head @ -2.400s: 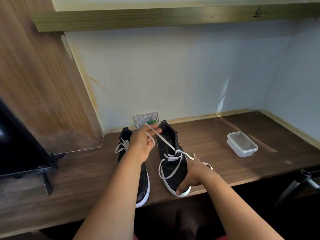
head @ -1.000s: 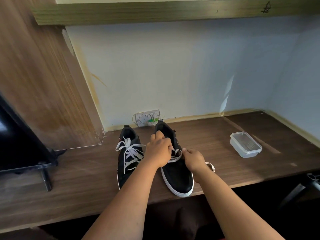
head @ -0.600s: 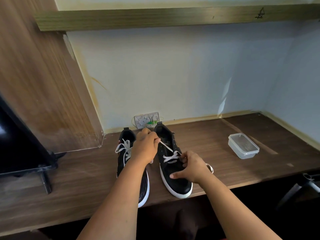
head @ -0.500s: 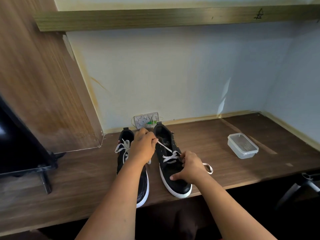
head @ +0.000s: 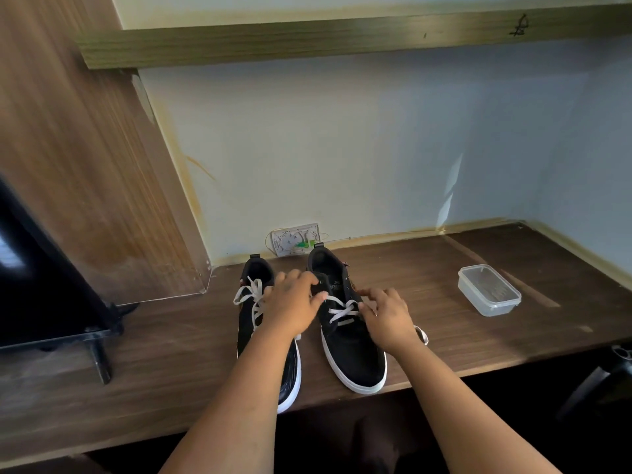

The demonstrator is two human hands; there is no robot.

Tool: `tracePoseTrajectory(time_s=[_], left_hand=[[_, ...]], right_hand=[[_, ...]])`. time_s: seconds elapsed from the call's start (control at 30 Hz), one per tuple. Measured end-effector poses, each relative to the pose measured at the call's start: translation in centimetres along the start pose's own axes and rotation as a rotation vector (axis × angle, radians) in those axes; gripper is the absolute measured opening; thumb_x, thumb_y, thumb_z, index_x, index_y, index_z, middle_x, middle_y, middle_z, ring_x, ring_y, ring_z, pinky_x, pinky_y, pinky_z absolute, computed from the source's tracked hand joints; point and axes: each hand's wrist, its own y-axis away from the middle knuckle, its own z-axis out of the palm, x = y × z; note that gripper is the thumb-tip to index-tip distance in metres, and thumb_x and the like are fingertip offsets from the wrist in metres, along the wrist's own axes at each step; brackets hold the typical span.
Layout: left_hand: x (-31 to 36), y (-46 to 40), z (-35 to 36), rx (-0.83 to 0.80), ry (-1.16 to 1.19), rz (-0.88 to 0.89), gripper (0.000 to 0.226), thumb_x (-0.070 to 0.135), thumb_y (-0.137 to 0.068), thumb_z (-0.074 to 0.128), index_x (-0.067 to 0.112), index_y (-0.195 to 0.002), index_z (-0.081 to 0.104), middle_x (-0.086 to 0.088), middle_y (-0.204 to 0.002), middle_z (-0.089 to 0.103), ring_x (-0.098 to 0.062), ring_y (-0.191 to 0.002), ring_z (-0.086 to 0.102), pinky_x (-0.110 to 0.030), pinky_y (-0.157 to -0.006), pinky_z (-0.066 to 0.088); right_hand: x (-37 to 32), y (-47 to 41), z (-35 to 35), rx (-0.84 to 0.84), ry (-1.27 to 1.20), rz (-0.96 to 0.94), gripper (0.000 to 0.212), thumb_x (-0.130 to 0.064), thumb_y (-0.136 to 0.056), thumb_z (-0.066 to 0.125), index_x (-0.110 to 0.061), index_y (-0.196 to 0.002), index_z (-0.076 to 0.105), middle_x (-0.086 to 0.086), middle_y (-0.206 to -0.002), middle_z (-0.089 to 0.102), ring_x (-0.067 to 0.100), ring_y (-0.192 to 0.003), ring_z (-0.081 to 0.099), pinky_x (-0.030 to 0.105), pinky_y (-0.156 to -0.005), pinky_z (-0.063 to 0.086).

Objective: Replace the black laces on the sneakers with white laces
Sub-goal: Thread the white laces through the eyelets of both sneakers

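Two black sneakers with white soles stand side by side on the wooden desk (head: 444,336). The left sneaker (head: 251,336) has white laces crossed over its tongue. On the right sneaker (head: 352,350) a white lace (head: 340,311) crosses only the lower eyelets. My left hand (head: 294,306) lies over the gap between the shoes, fingers on the right sneaker's tongue and thumb against the lace. My right hand (head: 386,316) pinches the lace at the right-side eyelets. A loose lace end (head: 423,335) trails on the desk behind that hand.
A lidded clear plastic box (head: 489,290) sits to the right on the desk. A socket plate (head: 295,238) is on the wall behind the shoes. A black screen (head: 34,285) on a stand (head: 99,360) fills the left. A shelf runs overhead.
My left hand, which had pulled the lace up and left, has come down onto the right sneaker's tongue. My right hand moved from the shoe's side up to the eyelets.
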Motion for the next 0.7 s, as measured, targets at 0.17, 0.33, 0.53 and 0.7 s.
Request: tracePoseTrajectory(time_s=[0.17,0.33,0.53,0.7], left_hand=[[1.3,0.4,0.4,-0.129,-0.021,-0.007,0.034,0.051,-0.097,0.043,0.021,-0.112,0.050,0.000,-0.116,0.058,-0.024,-0.116,0.041,-0.047,-0.095,0.033],[0.4,0.2,0.4,-0.136,0.055,0.051,0.020,0.042,-0.099,0.044,0.024,-0.100,0.053,0.005,-0.102,0.061,-0.022,-0.109,0.045,-0.045,-0.093,0.031],[1.2,0.3,0.4,-0.005,0.076,0.083,0.016,0.032,-0.102,0.038,0.020,-0.098,0.047,0.002,-0.103,0.052,-0.021,-0.101,0.044,-0.040,-0.085,0.034],[0.9,0.2,0.6,-0.049,0.154,0.060,0.014,0.031,-0.102,0.037,0.022,-0.094,0.044,0.004,-0.101,0.060,-0.021,-0.101,0.052,-0.044,-0.091,0.038]], right_hand=[[-0.2,-1.1,0.0,-0.016,0.047,-0.053,0.015,-0.030,-0.096,0.054,-0.020,-0.100,0.064,0.001,-0.111,0.058,0.026,-0.111,0.047,0.040,-0.092,0.042],[-0.5,-1.1,-0.7,-0.047,-0.029,-0.086,0.012,-0.021,-0.094,0.055,-0.017,-0.105,0.059,0.002,-0.100,0.065,0.022,-0.098,0.058,0.040,-0.085,0.049],[-0.5,-0.6,-0.8,-0.101,0.216,-0.122,0.015,-0.023,-0.096,0.053,-0.020,-0.107,0.063,-0.013,-0.084,0.046,0.022,-0.107,0.048,0.040,-0.096,0.043],[-0.6,-0.6,-1.7,0.172,-0.124,-0.119,0.007,-0.017,-0.097,0.046,-0.015,-0.094,0.052,0.004,-0.091,0.062,0.024,-0.083,0.057,0.027,-0.067,0.048]])
